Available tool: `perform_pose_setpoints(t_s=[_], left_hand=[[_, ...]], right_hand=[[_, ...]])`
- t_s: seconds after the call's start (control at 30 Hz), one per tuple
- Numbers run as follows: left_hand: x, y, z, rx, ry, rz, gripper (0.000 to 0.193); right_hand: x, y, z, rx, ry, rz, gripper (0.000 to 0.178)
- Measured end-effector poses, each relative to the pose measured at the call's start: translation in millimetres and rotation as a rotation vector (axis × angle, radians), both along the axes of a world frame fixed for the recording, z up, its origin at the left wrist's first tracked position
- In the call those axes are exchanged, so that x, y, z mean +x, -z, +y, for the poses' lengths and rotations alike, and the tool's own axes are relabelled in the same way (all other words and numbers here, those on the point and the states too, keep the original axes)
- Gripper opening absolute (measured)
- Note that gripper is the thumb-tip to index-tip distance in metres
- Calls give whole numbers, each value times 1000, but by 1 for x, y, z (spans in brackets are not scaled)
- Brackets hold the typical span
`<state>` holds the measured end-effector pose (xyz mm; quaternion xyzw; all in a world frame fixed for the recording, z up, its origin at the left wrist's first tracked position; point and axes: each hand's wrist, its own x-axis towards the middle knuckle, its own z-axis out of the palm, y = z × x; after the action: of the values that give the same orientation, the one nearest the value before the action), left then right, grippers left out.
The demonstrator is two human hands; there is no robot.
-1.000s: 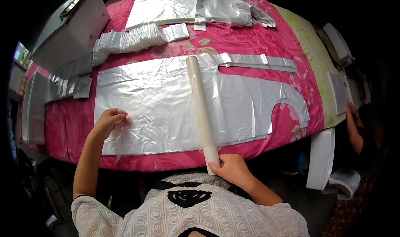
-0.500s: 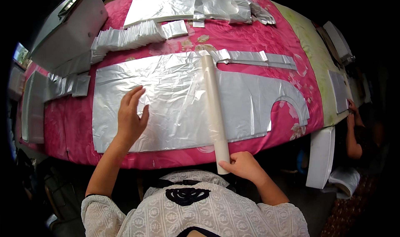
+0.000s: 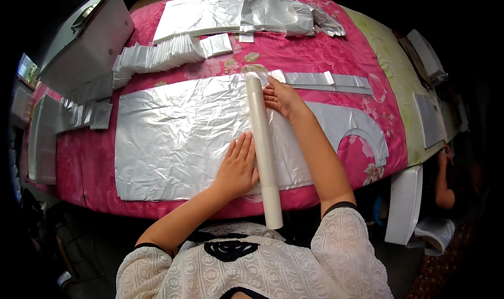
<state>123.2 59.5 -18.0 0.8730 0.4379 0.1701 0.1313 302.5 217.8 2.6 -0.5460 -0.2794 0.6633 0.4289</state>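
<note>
A long pale tube (image 3: 265, 147) lies across a stack of thin, shiny plastic aprons (image 3: 168, 136); its near end juts past the table edge. My left hand (image 3: 238, 165) rests flat on the silvery plastic just left of the tube, fingers stretched out. Near the tube's far end, my right hand (image 3: 283, 98) is at its right side, with the fingers extended against or close to it. Neither hand wraps round anything. My right forearm covers part of the aprons' cut-out side, where a curved neck opening (image 3: 362, 124) and straight strips (image 3: 352, 84) show.
The table has a pink floral cloth (image 3: 94, 162). Folded plastic packets (image 3: 157, 56) stand in a row at the far left, beside a white box (image 3: 86, 47). Another plastic pile (image 3: 202, 13) lies at the back. At the right, another person's arm (image 3: 444, 181) shows beside a green-covered surface (image 3: 399, 89).
My right hand has left the tube's near end and moved to its far end. My left hand has moved right and down onto the plastic. The tube has shifted slightly left and nearer.
</note>
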Motion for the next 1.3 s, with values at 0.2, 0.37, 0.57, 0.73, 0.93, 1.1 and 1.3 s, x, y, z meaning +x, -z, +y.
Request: perform_pose_setpoints(t_s=[0.2, 0.37, 0.57, 0.73, 0.93, 1.1, 1.3], left_hand=[[1, 0, 1, -12, 19, -21, 65], [2, 0, -1, -21, 7, -62, 67], [1, -1, -1, 1, 15, 10, 64], [4, 16, -1, 199, 26, -88, 64], [-6, 24, 2, 173, 74, -129, 67], [-66, -18, -6, 51, 11, -198, 73], [-139, -12, 9, 127, -282, -5, 74]], right_hand=[[97, 6, 63, 270, 789, 611, 35], [106, -67, 55, 695, 530, 409, 43], [-117, -81, -9, 1021, -344, -535, 69], [-248, -4, -65, 1025, -906, -901, 74], [-233, -28, -112, 1269, -1083, -734, 68], [-103, -49, -88, 1368, -515, -953, 43], [31, 3, -5, 1077, -287, -1479, 47]])
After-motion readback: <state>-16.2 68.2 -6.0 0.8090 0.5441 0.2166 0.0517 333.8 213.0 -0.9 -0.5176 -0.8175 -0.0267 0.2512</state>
